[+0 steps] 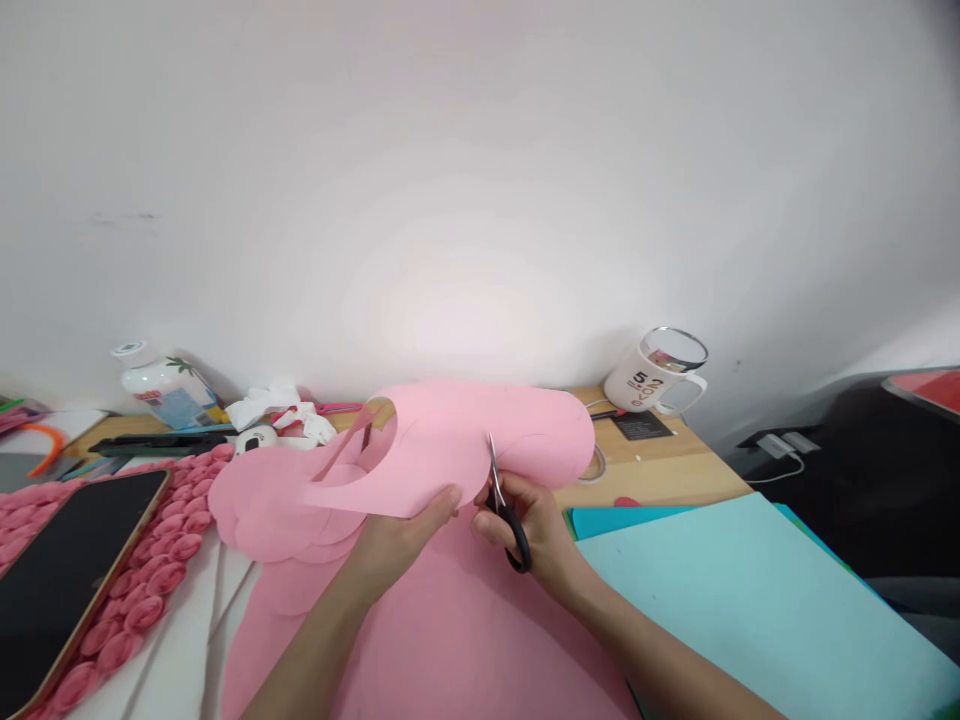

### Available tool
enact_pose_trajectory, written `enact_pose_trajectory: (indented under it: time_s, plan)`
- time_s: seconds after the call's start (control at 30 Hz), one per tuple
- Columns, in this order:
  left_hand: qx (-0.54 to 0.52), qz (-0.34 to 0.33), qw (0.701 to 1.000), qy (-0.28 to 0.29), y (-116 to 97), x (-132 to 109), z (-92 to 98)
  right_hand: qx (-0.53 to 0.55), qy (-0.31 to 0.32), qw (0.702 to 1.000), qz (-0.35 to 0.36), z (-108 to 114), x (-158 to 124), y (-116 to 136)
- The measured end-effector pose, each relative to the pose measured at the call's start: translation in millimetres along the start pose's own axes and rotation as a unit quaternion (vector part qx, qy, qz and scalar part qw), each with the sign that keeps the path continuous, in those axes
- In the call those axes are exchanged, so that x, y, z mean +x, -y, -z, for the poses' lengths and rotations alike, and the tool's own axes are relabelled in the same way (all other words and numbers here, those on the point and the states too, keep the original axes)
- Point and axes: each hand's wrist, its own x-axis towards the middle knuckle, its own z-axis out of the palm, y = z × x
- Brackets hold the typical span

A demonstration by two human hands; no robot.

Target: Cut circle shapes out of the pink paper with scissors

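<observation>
A large sheet of pink paper [450, 445] curls upward in front of me, with a rounded gap cut at its left side. My left hand [409, 530] pinches its lower edge, thumb on top. In my right hand [532, 520] is a pair of scissors [510, 525] with black handles, fingers through the loops. The blades point up and away, at the paper's edge right of my left thumb. Pencil-like curved lines show faintly on the sheet. Cut pink rounded pieces [277, 500] lie stacked beside my left hand, over more pink paper [465, 630].
Light blue paper sheets [735, 590] lie at the right. A white mug [652, 370] stands at the back right beside a tape roll [596, 465]. On the left are a phone [75, 570], pink rolled-paper rows [161, 580], a tilted bottle [165, 385] and crumpled tissue [262, 405].
</observation>
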Motion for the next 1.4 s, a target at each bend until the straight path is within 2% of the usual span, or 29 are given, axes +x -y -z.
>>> enact_pose_trajectory:
  time_s: [0.27, 0.57, 0.8, 1.13, 1.4]
  plan:
    - [0.012, -0.015, 1.000, 0.022, -4.5, 0.8, 3.8, -0.003, -0.003, 1.000, -0.030, 0.6, -0.9, -1.2]
    - [-0.015, 0.004, 1.000, 0.006, -4.6, 0.4, 1.2, -0.023, -0.008, 0.999, -0.046, -1.2, -0.6, 3.0]
    - [-0.010, 0.001, 1.000, 0.025, -2.2, 0.2, -2.5, -0.006, 0.003, 1.000, -0.020, -4.6, -0.2, 3.1]
    - [-0.002, 0.028, 0.999, 0.024, -6.1, -2.7, 0.7, -0.019, 0.007, 1.000, 0.001, 1.1, -0.7, -1.7]
    - [0.004, 0.021, 1.000, 0.006, -3.7, -1.8, 1.8, -0.003, 0.015, 1.000, 0.010, 0.6, -1.2, -1.4]
